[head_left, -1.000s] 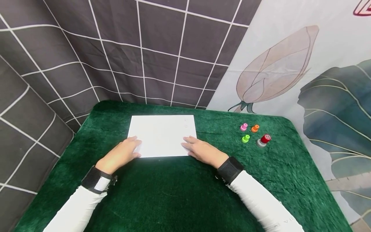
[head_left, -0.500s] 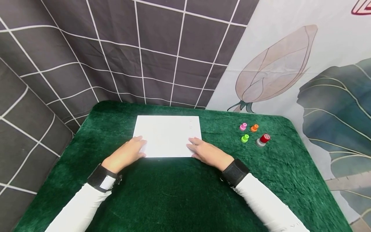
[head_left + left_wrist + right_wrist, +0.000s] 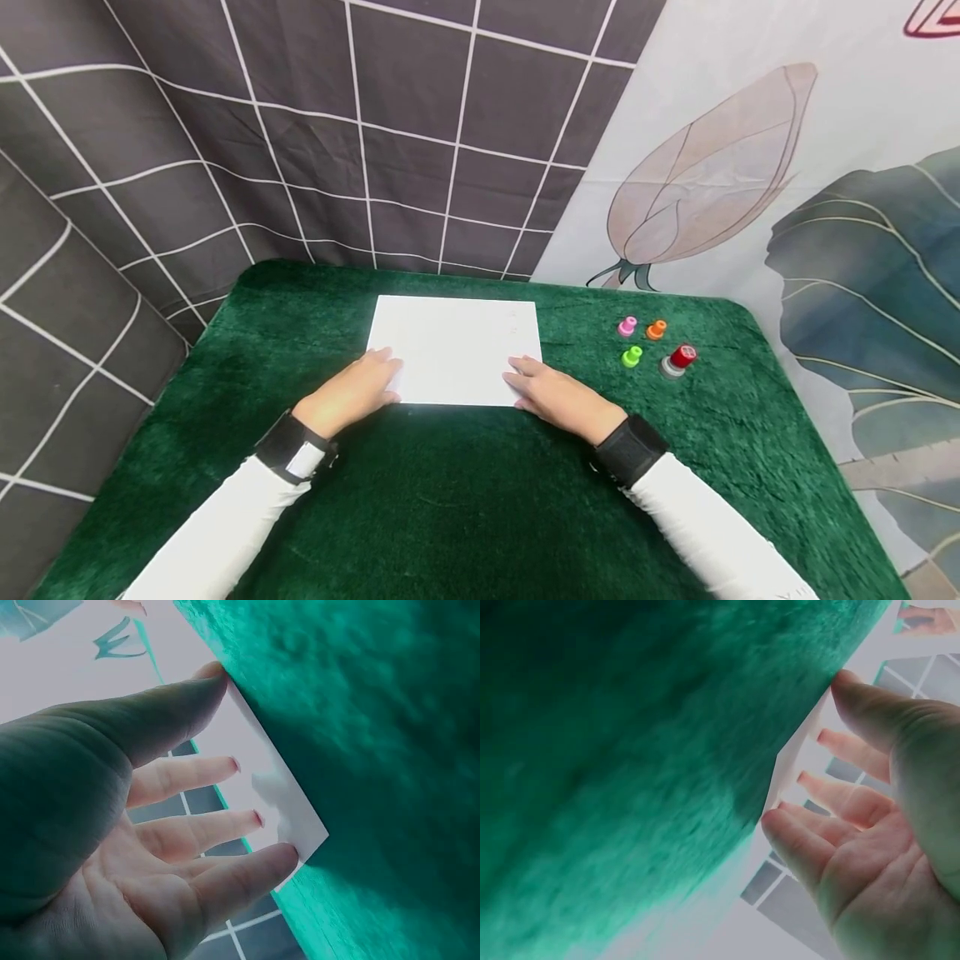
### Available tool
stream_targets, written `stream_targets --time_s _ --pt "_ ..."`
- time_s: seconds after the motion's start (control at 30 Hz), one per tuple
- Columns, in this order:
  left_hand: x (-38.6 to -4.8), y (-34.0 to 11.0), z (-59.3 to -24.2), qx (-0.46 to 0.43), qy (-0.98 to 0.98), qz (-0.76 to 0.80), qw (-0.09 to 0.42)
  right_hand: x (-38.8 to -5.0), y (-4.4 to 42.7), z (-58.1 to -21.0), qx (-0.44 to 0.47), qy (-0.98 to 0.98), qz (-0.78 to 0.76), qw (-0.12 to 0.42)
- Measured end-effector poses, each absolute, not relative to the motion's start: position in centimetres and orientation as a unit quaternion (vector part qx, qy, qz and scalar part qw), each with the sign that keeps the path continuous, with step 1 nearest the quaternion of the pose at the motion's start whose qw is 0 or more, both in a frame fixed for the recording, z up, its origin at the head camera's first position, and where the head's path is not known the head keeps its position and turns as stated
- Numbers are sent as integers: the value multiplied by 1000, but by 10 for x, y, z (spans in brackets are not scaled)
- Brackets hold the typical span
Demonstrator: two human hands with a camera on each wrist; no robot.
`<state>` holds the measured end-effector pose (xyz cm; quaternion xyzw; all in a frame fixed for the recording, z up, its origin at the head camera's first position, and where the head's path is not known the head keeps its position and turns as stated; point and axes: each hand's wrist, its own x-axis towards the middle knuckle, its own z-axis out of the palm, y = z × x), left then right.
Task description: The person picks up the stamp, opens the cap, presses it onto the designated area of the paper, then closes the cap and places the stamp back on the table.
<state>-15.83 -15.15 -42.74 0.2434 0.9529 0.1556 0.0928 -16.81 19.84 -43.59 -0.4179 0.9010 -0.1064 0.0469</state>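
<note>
A white rectangular sheet (image 3: 453, 350) lies flat on the green cloth, with faint small marks near its far right corner. At its near left corner, my left hand (image 3: 356, 392) touches the sheet with fingers spread and thumb on the near edge. The left wrist view shows those fingers (image 3: 199, 832) extended over the sheet's corner. My right hand (image 3: 566, 397) rests likewise on the near right corner. In the right wrist view its thumb (image 3: 862, 701) meets the edge and the fingers stay fairly straight.
Right of the sheet stand small knob-shaped pieces: pink (image 3: 627, 327), orange (image 3: 656, 330) and green (image 3: 632, 357). Beside them is a larger red-topped piece with a clear base (image 3: 678, 361). The green cloth (image 3: 450, 500) covers the table; a grid-patterned curtain (image 3: 405, 125) hangs behind.
The white sheet has slid to the right across the cloth, and both hands have moved right along with it. The small coloured pieces stay in place.
</note>
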Motion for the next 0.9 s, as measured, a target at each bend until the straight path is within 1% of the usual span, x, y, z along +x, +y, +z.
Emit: stream_targets --time_s 0.57,0.9 --pt "-166 -113 -421 301 942 115 91 -162 235 -436 -390 914 -104 47" --pt "-172 -92 -421 304 939 112 116 -158 254 -438 -375 919 -116 40"
